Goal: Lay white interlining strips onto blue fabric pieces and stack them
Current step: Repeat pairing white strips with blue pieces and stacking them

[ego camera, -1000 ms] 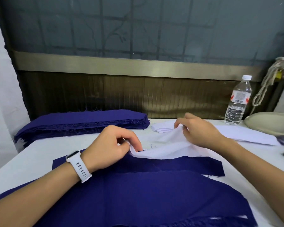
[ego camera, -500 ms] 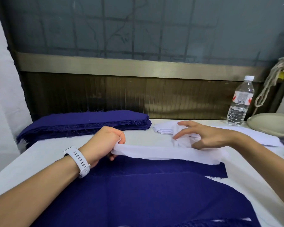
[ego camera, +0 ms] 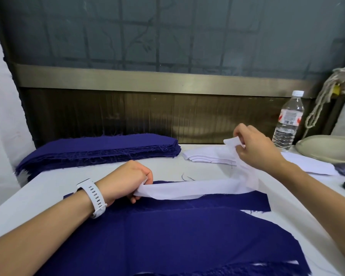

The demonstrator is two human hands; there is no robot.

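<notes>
Strip: I see the white interlining strip (ego camera: 187, 191) stretched just above the blue fabric piece's (ego camera: 187, 232) far edge.
Left hand (ego camera: 126, 180): pinches the strip's left end.
Right hand (ego camera: 255, 148): pinches its right end, raised beyond the piece.
Beyond the piece: blue stack (ego camera: 100, 150), white strip pile (ego camera: 205, 156), water bottle (ego camera: 288, 122).
Bottle label: red-and-white; I cannot read it.

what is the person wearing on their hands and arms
Both hands are bare: no gloves, no rings visible. The left hand has a white watch at the wrist, its strap punched with small slots. The right hand has nothing at the wrist. No sleeves show on either forearm.
</notes>
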